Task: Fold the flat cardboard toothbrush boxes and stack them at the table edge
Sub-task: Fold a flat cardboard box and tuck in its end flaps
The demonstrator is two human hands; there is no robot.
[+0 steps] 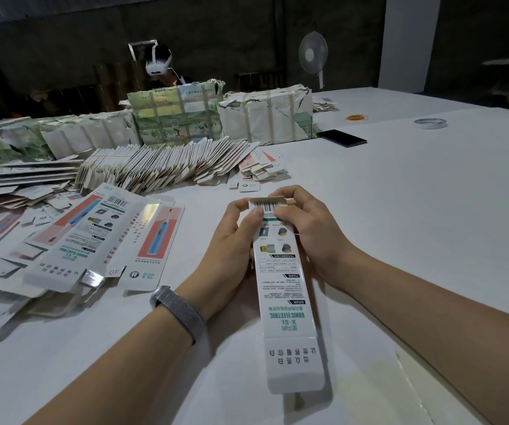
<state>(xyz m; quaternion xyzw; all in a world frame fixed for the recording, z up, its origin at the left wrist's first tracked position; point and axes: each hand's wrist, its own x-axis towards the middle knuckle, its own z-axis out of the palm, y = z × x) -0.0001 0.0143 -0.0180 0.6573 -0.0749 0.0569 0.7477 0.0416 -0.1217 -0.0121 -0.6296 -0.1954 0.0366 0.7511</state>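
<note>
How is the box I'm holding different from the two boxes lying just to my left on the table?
The held box is gripped at its far end by the left hand and right hand; the two loose boxes lie untouched on the table. The held box shows its text and barcode panel, while the loose boxes also show toothbrush pictures on salmon panels. The held box points away from you; the loose ones lie angled. All share the same white printed design.

Both forearms are reaching forward over the white table, converging toward the middle. The left hand (231, 237), a mesh band on its wrist, is curling its fingers, thumb pressing near the top of what it holds. The right hand (310, 228) is pinching the same end, fingers bent over it.
</note>
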